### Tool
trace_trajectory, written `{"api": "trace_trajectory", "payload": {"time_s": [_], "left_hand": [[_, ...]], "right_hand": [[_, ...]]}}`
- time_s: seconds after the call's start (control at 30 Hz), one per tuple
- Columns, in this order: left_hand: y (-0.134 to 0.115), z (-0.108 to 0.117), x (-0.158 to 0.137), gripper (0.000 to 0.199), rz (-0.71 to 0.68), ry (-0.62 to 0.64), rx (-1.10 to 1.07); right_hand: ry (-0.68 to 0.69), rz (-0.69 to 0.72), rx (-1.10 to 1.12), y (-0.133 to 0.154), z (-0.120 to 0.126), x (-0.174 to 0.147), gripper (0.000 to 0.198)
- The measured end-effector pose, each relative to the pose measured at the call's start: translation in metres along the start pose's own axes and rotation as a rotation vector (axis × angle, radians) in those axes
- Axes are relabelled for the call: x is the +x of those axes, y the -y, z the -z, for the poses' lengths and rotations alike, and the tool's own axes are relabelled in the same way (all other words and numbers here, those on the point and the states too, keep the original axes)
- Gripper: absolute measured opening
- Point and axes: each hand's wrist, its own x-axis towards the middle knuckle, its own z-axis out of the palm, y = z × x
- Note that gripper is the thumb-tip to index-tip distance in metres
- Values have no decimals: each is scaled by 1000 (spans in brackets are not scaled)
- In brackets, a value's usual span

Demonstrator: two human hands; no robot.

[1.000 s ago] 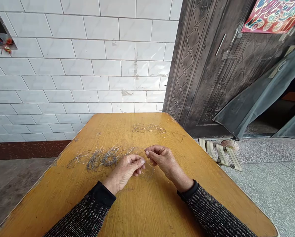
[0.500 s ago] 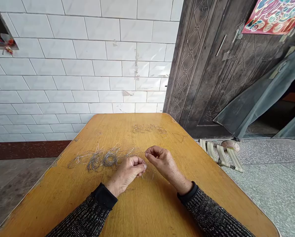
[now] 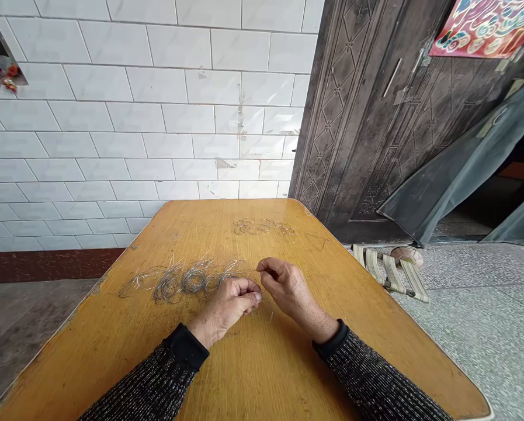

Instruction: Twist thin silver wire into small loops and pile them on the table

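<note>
Over the middle of the wooden table (image 3: pixel 262 368), my left hand (image 3: pixel 232 304) is closed in a pinch on a thin wire (image 3: pixel 271 316), whose loose end pokes out below the fingers. Just to its right, my right hand (image 3: pixel 288 289) pinches with thumb and forefinger on what looks like the same wire; the strand between the hands is very fine and hard to follow. Beside and behind my left hand lie several tangled coils of grey wire (image 3: pixel 194 280), their ends sticking up.
Thin coppery wire loops (image 3: pixel 264 227) lie at the table's far side, with a single bent wire (image 3: pixel 318 241) right of them. A tiled wall (image 3: pixel 156 117) stands behind. On the floor at right are a strapped folding stool (image 3: pixel 393 273) and a grey curtain (image 3: pixel 458 175) in a doorway.
Both hands keep their pinches and stay almost in place. The view has shifted slightly; the fingers of my right hand have turned a little.
</note>
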Motion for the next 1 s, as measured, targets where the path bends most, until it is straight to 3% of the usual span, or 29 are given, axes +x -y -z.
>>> {"api": "trace_trajectory", "payload": {"time_s": [0.17,0.43,0.6,1.0], "left_hand": [[-2,1,0,14,-15,-22,-39],[2,14,6,21,-29,-187,-187],[-1,20,5,26,-9,-139,-317],[-5,20,4,22,30,-154,-182]], "right_hand": [[63,-129,250,-1,0,3,13],[308,-229,420,-3,6,4,33],[247,-285,478,-1,6,5,30],[212,-320,491,1,5,5,30]]}}
